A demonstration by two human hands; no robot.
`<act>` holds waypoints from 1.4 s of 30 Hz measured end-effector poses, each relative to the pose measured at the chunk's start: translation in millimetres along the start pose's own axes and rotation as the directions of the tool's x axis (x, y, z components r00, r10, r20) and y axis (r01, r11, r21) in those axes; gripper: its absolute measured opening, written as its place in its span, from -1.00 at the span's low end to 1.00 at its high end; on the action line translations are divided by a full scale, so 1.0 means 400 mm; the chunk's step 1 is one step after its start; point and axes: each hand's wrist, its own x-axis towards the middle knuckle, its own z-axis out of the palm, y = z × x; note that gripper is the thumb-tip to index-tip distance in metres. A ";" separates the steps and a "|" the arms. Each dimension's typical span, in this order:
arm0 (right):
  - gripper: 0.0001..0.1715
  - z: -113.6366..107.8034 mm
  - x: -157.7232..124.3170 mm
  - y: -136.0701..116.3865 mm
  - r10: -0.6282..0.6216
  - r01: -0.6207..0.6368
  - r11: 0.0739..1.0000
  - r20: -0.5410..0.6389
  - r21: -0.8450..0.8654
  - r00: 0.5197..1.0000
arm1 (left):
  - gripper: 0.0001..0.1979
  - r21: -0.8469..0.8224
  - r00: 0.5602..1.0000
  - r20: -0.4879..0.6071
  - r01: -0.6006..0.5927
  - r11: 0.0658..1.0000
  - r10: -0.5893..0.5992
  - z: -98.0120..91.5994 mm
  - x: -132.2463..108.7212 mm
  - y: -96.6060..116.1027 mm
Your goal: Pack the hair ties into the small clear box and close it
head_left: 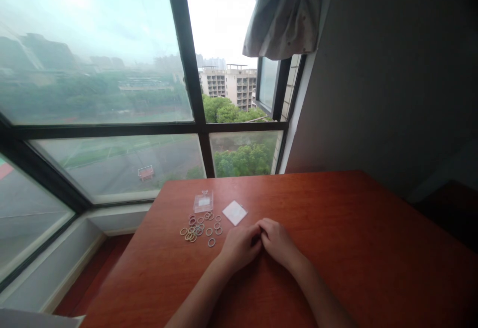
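Observation:
My left hand [242, 244] and my right hand [277, 238] rest on the reddish-brown table, meeting at their fingertips. Fingers on both are curled in, and whatever lies between them, if anything, is hidden. Left of my left hand is a loose group of thin coloured rings [192, 231] that look like hair ties, some overlapping. A single bluish ring [211, 242] lies at the near side of that group. Just beyond my left hand a flat white square [235, 213] lies with one corner towards me. Behind the rings is a small clear plastic box [203, 201] with a white label.
The wooden table [354, 228] runs up to a dark-framed window [149, 130]. One pane [269, 84] stands open under a gathered curtain [286, 19]. A dark wall [392, 79] rises at the right, and a white ledge [84, 248] borders the floor at left.

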 end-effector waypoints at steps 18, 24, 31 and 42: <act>-0.75 -0.002 0.001 -0.002 0.005 -0.005 1.000 0.006 -0.004 1.000 | -0.90 -0.002 1.000 0.010 0.012 1.000 -0.012 -0.003 0.001 0.004; -0.75 -0.004 0.001 -0.004 0.019 -0.018 1.000 0.018 -0.023 1.000 | -0.88 -0.011 1.000 0.020 0.023 1.000 -0.022 -0.006 0.000 0.007; -0.76 -0.002 0.002 -0.003 0.019 -0.019 0.999 0.016 -0.028 1.000 | -0.89 -0.002 1.000 0.012 0.023 1.000 -0.023 -0.003 0.000 0.007; -0.76 -0.001 0.001 -0.001 0.013 -0.012 0.999 0.015 -0.037 1.000 | -0.90 0.006 1.000 0.013 0.024 1.000 -0.024 -0.004 0.000 0.007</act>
